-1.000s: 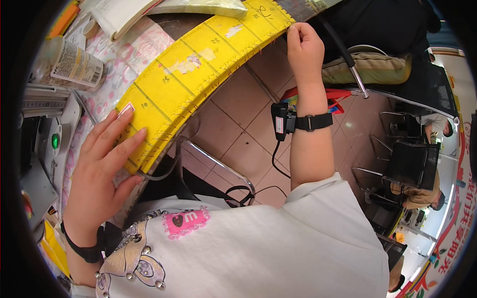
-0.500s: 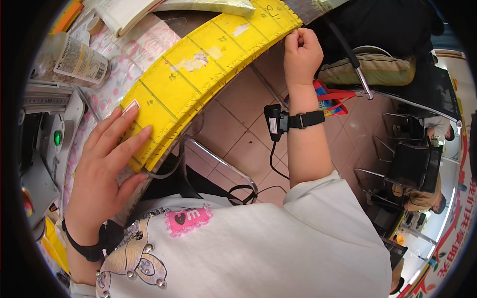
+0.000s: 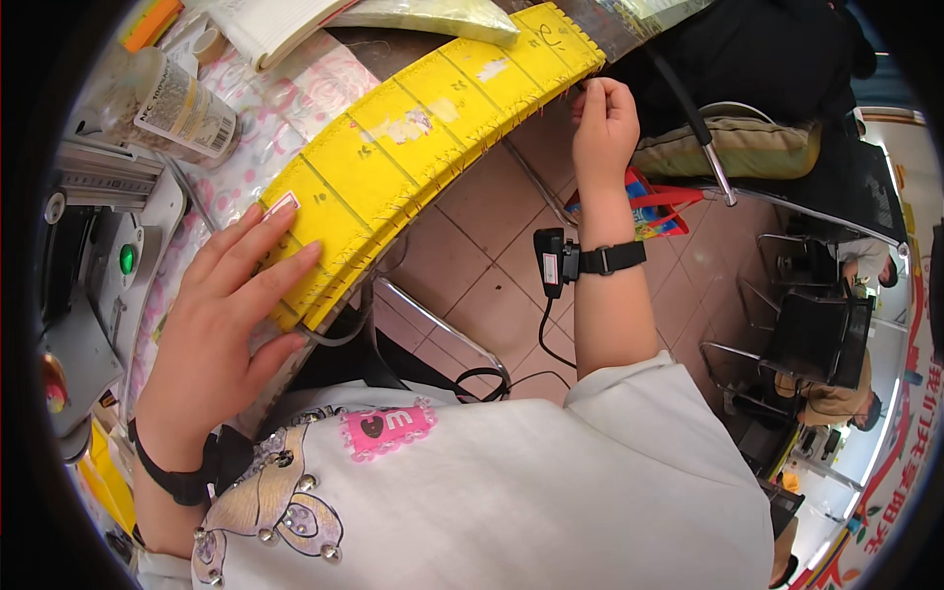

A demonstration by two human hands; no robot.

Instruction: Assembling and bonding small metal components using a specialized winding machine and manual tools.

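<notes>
A long yellow board [image 3: 364,157] lies along the table's near edge, curved by the lens. Dark cross lines and worn white patches mark its top, and small reddish threads or pins line its near edge. My left hand [image 3: 226,285] rests on its left end with fingers spread, beside a small red-and-white label. By the board's far right end my right hand [image 3: 605,123] is closed, thumb against curled fingers, just off the near edge. Whatever is between those fingers is hidden or too small to make out.
A clear jar of pale beads [image 3: 187,113], an open notebook [image 3: 280,25] and a roll of tape [image 3: 208,44] stand beyond the board. A machine with a green button [image 3: 128,259] is at left. Chairs [image 3: 816,324], people and a striped cushion [image 3: 728,143] are at right.
My right hand has come slightly down from the board's edge, its fingers still closed. The whole table scene has shifted a little rightward and down in view; my left hand stays on the board.
</notes>
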